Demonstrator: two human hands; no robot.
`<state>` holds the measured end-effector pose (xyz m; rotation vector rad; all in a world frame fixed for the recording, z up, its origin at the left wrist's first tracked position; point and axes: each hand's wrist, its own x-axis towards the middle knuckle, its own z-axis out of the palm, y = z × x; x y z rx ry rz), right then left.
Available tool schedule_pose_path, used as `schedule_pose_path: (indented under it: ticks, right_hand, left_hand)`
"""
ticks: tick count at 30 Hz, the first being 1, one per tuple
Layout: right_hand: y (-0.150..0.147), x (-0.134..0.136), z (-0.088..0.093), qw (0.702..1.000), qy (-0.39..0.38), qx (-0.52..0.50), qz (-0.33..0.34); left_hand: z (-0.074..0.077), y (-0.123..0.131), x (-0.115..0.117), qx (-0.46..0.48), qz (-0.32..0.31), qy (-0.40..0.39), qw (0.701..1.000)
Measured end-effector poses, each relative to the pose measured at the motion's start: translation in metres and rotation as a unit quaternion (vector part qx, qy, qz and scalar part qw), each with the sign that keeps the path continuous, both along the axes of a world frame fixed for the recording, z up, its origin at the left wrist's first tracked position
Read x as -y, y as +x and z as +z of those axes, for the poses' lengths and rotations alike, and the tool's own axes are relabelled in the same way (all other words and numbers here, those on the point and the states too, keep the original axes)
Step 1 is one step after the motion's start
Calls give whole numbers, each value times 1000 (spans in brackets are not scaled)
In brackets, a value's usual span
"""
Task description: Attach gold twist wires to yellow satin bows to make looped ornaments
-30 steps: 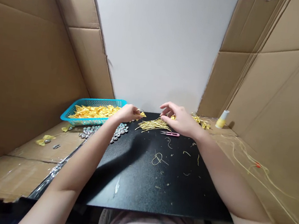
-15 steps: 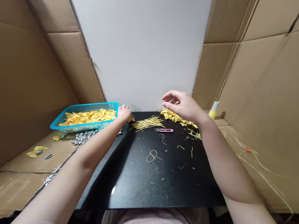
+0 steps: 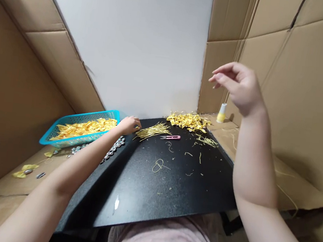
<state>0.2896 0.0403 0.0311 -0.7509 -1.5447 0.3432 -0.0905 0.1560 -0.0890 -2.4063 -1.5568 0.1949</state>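
My left hand is at the back of the black table, between the basket and a bundle of thin yellow cords. Its fingers arch loosely with a gap to the thumb, beside the cord ends. My right hand is raised well above the table at the right, wrist bent. Its thumb and fingertips are drawn together; anything between them is too small to make out. Small pink-handled thread snips lie right of the cords. Behind them is a heap of yellow ribbon bows.
A blue plastic basket of yellow bows stands at the left. Silvery beads lie in front of it. Thread scraps are scattered over the black table. A yellow-and-white thread cone stands back right. Cardboard walls enclose both sides.
My right hand has risen and moved right, away from above the bow heap, its thumb and fingers closer together. My left hand has moved from the basket's end towards the cords. The view has shifted.
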Motion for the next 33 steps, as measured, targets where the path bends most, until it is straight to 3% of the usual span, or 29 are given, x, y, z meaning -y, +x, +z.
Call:
schedule_pose_path:
  ticks: [5,9,14,19,21,23,24,26,29,33]
  right_hand:
    - [21,1,3,998,36,-50,-32]
    - [15,3,3,999,33,-38,-12]
    - [-6,9,1,1000,15,13,-18]
    - [-47,2,-13,992,-46,111,33]
    - [-76,-2,-28,964,-101,234,71]
    - [-110,-4,-51,909,-128,367,148]
    - [-125,-5,-65,867,-145,444,175]
    - [-149,-5,-92,774,-224,577,136]
    - [-166,-5,-122,751,-269,599,65]
    - [-172,-6,-134,732,-320,602,12]
  left_hand:
    - [-18,0,9,22,-29,5,999]
    - [-14,-9,26,56,-43,55,996]
    - [-10,-38,83,87,-72,97,989]
    - [-32,-72,144,105,-91,91,986]
    - [-40,-79,158,120,-90,97,984]
    - [-44,-79,164,137,-94,107,980]
    - [-45,-76,166,145,-99,109,978]
    - [-46,-65,165,156,-121,97,975]
    - [-49,-42,162,172,-167,68,968]
    - [-60,-17,160,184,-223,27,957]
